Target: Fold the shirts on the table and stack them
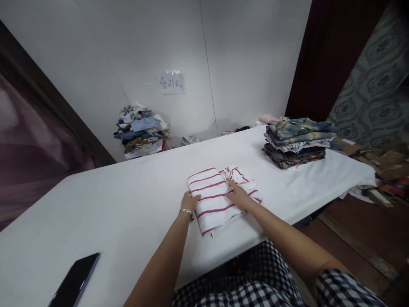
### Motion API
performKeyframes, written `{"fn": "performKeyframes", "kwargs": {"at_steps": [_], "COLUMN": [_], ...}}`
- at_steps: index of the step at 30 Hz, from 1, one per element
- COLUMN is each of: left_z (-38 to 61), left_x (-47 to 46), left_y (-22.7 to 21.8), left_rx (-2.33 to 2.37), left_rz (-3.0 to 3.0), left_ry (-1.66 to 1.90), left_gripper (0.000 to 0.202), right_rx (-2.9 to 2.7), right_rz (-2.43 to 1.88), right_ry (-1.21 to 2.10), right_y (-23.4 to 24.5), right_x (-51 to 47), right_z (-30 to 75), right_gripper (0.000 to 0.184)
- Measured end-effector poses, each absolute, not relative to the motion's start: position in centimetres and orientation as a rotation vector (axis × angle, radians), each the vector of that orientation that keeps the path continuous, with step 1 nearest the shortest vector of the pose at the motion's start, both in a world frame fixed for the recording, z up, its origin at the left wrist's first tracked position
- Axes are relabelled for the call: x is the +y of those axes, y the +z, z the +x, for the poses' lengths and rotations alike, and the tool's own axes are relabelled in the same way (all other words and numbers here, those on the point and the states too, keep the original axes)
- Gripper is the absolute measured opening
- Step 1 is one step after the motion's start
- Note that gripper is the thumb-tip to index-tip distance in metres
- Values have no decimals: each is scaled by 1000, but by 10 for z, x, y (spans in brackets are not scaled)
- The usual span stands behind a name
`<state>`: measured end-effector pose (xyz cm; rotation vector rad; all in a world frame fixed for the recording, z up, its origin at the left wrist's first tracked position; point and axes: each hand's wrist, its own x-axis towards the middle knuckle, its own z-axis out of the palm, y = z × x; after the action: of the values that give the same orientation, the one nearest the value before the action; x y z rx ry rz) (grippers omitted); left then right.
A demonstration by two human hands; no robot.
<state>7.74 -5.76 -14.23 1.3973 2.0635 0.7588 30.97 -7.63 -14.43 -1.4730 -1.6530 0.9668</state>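
A folded white shirt with red stripes (213, 197) lies on the white table (128, 204) in front of me. My left hand (189, 201), a bracelet at its wrist, rests on the shirt's left edge with its fingers curled over the fabric. My right hand (238, 195) lies flat on the shirt's right side, fingers stretched toward the bunched collar end.
A stack of folded plaid and patterned shirts (297, 141) sits at the table's far right. A dark phone (75, 281) lies near the front left edge. A heap of mixed clothes (140, 130) sits by the wall behind the table. Cardboard clutter (380, 170) fills the floor at right.
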Motion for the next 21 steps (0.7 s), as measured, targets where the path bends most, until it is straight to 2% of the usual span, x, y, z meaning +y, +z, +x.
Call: {"fn": "performKeyframes", "kwargs": {"at_steps": [5,11,14,17,21], "left_z": [70,46,52,73,108], "left_x": [-67,-54,-22,16,58], "left_y": [-140,-131,-122,-117,-120], "left_rx": [1990,2094,2005,1820,1650], "left_rz": [1367,1615,1945,2224,2231], "left_ry": [772,701,704,465,141], "left_gripper": [65,62,59,60,69], "right_rx": [-1520,-1153,-899,-728,-558], "right_rz": [-1312,-1358,-1428,-1393,-1309], "right_ry": [1197,1271,1471,1563,1595], "right_y": [-153,-158,-153,-147,-142], "right_x": [-121,-172,-190,-201,-201], "right_z": [330,349,355,353,334], "right_gripper": [71,55,68,89,104]}}
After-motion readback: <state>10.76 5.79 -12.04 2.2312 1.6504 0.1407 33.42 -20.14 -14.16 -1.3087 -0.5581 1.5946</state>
